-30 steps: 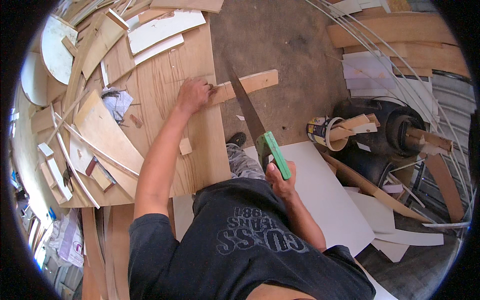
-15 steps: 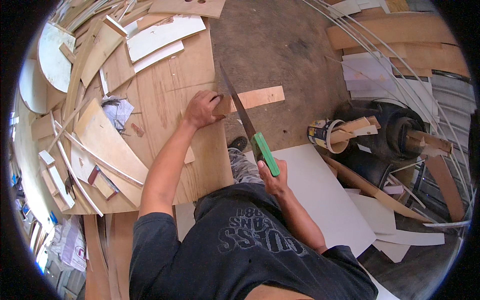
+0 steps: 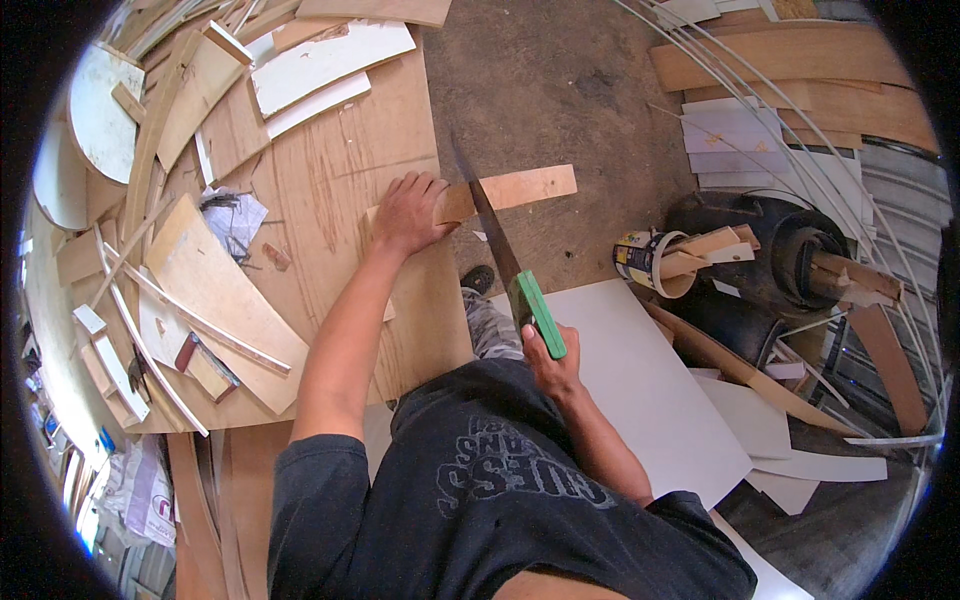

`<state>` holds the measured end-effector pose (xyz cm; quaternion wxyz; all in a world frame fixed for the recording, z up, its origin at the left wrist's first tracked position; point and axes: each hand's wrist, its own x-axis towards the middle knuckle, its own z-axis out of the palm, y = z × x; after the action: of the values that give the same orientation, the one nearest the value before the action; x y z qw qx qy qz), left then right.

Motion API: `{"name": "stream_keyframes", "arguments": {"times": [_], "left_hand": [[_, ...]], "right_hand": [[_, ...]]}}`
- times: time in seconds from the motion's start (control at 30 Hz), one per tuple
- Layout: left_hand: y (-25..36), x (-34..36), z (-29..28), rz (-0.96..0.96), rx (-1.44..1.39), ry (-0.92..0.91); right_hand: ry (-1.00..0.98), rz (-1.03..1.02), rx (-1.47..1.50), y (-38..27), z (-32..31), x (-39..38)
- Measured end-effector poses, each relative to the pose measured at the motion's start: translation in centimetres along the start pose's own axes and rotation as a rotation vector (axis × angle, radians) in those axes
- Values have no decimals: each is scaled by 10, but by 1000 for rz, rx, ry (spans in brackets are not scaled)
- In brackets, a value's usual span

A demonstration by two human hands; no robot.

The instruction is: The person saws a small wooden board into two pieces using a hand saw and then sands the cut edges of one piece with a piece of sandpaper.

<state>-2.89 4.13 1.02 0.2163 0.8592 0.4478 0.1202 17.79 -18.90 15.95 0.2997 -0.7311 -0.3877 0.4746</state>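
The left end of the wooden strip (image 3: 540,186) was covered by the left hand (image 3: 408,215), and part of the green handle (image 3: 540,312) of the saw (image 3: 491,215) was hidden by the right hand (image 3: 556,362). The saw's tip was blurred against the floor (image 3: 570,100). A pale board (image 3: 385,10) was cut off by the upper edge and the black shirt (image 3: 510,530) by the lower edge.

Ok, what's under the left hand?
The left hand rests on a wooden strip jutting past the edge of the table. Whatever lies beneath the palm is covered.

L hand (image 3: 408,218) gripping wood strip (image 3: 537,186) jutting off table (image 3: 310,180), R hand (image 3: 553,362) w/ green-hdl saw (image 3: 538,312)
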Motion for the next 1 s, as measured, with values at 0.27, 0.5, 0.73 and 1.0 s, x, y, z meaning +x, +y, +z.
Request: {"name": "stream_keyframes", "arguments": {"times": [0.27, 0.5, 0.73, 1.0], "left_hand": [[-3, 3, 12, 88, 36, 59], [-5, 5, 10, 85, 44, 12], [-5, 2, 8, 138, 74, -128], [-7, 4, 13, 107, 72, -109]], "right_hand": [[59, 203, 287, -54, 14, -7], [-19, 303, 267, -103, -4, 21], [-17, 327, 276, -134, -6, 39], [-28, 393, 279, -152, -24, 27]]}}
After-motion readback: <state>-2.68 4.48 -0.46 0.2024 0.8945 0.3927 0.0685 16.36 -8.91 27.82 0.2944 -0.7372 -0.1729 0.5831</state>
